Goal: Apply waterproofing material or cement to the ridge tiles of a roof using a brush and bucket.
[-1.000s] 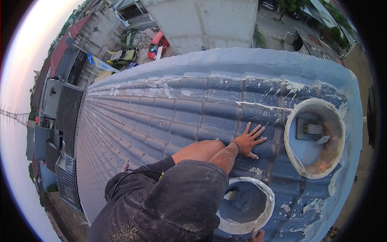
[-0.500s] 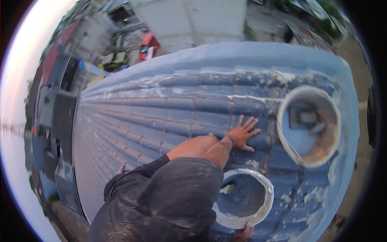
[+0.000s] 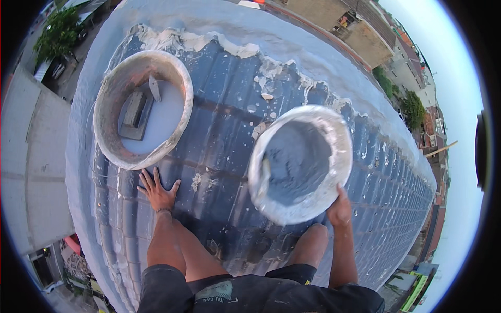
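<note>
My left hand lies flat on the blue roof tiles, fingers spread, just below a large bucket. That bucket holds milky water, with a block-handled float and a pale pointed tool inside. With my right hand I grip the rim of a second bucket, which has a white-crusted rim. It contains grey paste and is slightly blurred. A brush leans against its inner left wall, partly smeared by motion.
Ragged dried mortar runs along the smooth ridge at the top. Loose mortar crumbs dot the tiles between the buckets. My bent knees press near the roof. Beyond the edges, buildings and trees lie far below.
The view has turned, swinging the water bucket to the left and the paste bucket to the right. My left hand stays spread on the tiles; my right still holds the paste bucket's rim.
</note>
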The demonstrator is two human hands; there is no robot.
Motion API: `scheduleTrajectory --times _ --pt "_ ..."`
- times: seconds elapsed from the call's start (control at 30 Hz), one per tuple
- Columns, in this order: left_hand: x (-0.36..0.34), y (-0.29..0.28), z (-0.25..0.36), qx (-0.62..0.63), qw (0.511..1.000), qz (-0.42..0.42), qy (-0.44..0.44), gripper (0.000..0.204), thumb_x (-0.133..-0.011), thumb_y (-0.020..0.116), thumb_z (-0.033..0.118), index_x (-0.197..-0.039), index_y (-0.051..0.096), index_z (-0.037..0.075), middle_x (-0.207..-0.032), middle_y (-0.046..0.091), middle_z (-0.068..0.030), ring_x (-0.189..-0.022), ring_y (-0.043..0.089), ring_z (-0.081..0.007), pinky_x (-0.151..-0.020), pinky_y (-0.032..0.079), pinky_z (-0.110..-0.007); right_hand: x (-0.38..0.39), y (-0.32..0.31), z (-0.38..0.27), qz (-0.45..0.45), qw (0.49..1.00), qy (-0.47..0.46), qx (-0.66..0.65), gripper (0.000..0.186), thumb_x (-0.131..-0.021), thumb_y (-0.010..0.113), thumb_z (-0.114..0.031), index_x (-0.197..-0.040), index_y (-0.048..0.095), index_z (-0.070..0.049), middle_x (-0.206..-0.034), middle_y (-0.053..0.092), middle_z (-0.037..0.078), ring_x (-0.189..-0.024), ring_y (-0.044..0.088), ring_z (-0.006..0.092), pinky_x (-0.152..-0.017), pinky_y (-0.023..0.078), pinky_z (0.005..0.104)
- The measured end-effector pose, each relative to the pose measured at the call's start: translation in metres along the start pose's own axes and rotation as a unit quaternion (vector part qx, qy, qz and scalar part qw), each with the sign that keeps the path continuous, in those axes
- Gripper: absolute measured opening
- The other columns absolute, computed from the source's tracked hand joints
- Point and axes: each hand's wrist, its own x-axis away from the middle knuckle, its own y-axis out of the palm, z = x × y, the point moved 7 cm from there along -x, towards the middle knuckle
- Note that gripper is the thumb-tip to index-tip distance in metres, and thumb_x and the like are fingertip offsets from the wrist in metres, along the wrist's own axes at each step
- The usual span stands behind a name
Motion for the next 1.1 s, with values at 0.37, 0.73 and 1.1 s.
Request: scheduleTrajectory --times 0.37,0.73,1.1 --pt "0.004 0.004 -0.013 0.022 0.999 -0.019 -0.022 0.106 -0.073 0.077 0.066 -0.158 0.034 0.021 -0.168 0.012 -0.0198 -0.155 0.010 -0.0410 -0.119 0.007 -0.070 -0.102 -0.012 -0.075 0.075 0.986 -0.121 -0.086 0.057 -0.106 0.049 -0.042 -0.147 0.040 -0.003 -0.142 0.055 0.016 -0.127 0.058 0.0317 -0.102 0.055 0.0468" --pt "-0.001 -0.005 -0.005 0.018 0.998 -0.045 -0.040 0.107 -0.073 0.076 0.067 -0.158 0.035 0.016 -0.168 0.010 -0.0218 -0.156 0.007 -0.0410 -0.119 0.004 -0.070 -0.152 -0.050 -0.083 0.113 0.969 -0.156 -0.155 0.061 -0.105 0.054 -0.035 -0.149 0.033 0.002 -0.146 0.043 0.026 -0.135 0.046 0.0429 -0.107 0.053 0.0548" --pt "0.005 -0.002 -0.017 0.011 0.998 -0.031 -0.061 0.109 -0.073 0.068 0.078 -0.158 0.035 0.018 -0.168 0.011 -0.0212 -0.156 0.006 -0.0400 -0.119 0.002 -0.070 -0.141 -0.036 -0.034 0.121 0.987 -0.068 -0.083 0.092 -0.098 0.058 -0.059 -0.156 0.018 0.000 -0.150 0.040 0.023 -0.140 0.045 0.0340 -0.109 0.047 0.0396"
